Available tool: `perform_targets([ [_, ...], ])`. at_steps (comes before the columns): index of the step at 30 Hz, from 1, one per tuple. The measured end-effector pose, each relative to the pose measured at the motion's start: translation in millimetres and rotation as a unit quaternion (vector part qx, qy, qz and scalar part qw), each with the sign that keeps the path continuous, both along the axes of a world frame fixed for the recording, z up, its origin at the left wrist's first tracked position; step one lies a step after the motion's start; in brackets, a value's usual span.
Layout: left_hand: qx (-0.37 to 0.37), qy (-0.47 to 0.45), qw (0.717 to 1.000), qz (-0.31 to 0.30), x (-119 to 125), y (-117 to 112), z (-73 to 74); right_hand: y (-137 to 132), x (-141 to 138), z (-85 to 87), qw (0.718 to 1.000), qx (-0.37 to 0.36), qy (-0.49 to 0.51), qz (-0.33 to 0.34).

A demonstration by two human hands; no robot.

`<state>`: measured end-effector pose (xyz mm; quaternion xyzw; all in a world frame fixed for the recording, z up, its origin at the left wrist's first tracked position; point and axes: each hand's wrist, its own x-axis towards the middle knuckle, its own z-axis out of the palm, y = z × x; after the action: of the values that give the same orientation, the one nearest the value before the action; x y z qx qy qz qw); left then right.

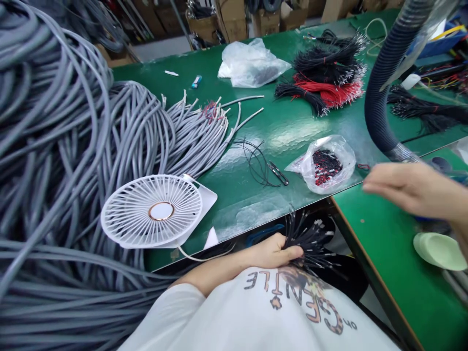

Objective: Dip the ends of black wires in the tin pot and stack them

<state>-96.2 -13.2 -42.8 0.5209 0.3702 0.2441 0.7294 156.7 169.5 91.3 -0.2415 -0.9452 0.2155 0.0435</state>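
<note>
My left hand [276, 251] is wrapped round a bundle of black wires [310, 241] in front of my shirt, below the bench edge. The wires fan out, with pale, silvery tips at their ends. My right hand [402, 187], slightly blurred, hovers over the green table at the right, its fingers stretched out to the left with nothing visible in them. Left of its fingertips, a clear plastic bag [347, 158] stands open, holding small black and red pieces [325, 168]. A small red bit [363, 166] lies between bag and hand.
Thick grey cables [139, 126] pile up at the left, beside a white fan [161, 212]. Thread snips [278, 173] and loose black wires lie mid-bench. Behind are a plastic bag [252, 63] and red wire bundles [338, 91]. A black hose [378, 97] hangs near a green dish [440, 251].
</note>
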Motion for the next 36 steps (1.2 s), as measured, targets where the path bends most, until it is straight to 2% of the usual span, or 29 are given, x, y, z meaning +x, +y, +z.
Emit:
perform_targets([
  [2, -0.006, -0.005, 1.000, 0.011, -1, 0, 1.4, 25, -2, -1.0, 0.990, 0.099, -0.027, -0.092],
  [4, -0.005, -0.011, 1.000, 0.010, 1, 3, 5.0, 42, -16, -8.0, 0.966, 0.188, -0.128, -0.123],
  [6, -0.003, -0.010, 1.000, 0.007, 4, 6, 9.6, 49, -32, -17.7, 0.949, 0.223, -0.181, -0.132],
  [9, 0.005, -0.008, 1.000, 0.005, 6, 9, 13.7, 40, -40, -24.2, 0.931, 0.273, -0.179, -0.163],
  [11, 0.011, -0.012, 1.000, 0.010, 7, 11, 13.8, 20, -36, -19.3, 0.934, 0.293, -0.108, -0.171],
  [12, 0.012, -0.013, 1.000, 0.012, 8, 13, 13.4, 8, -33, -15.0, 0.946, 0.279, -0.057, -0.156],
  [14, 0.018, -0.008, 1.000, 0.010, 9, 16, 12.3, -21, -29, -6.4, 0.982, 0.171, 0.032, -0.073],
  [16, 0.033, 0.010, 0.999, 0.000, 12, 19, 11.3, -49, -30, -1.7, 0.996, 0.076, 0.050, -0.016],
  [18, 0.057, 0.030, 0.998, -0.011, 15, 23, 10.1, -70, -35, -2.5, 0.998, 0.050, 0.032, -0.008],
  [20, 0.082, 0.053, 0.995, -0.019, 18, 25, 9.0, -82, -40, -6.9, 0.998, 0.060, 0.000, -0.025],
  [24, 0.106, 0.089, 0.990, -0.031, 21, 26, 8.4, -85, -45, -14.8, 0.994, 0.062, -0.075, -0.052],
  [28, 0.117, 0.109, 0.987, -0.031, 20, 25, 9.1, -83, -50, -19.1, 0.991, 0.050, -0.102, -0.065],
  [33, 0.111, 0.090, 0.990, -0.021, 17, 27, 5.5, -83, -59, -23.1, 0.997, 0.026, -0.042, -0.059],
  [36, 0.076, 0.023, 0.997, 0.018, 13, 29, 2.0, -75, -64, -12.1, 0.998, 0.027, 0.017, -0.057],
])
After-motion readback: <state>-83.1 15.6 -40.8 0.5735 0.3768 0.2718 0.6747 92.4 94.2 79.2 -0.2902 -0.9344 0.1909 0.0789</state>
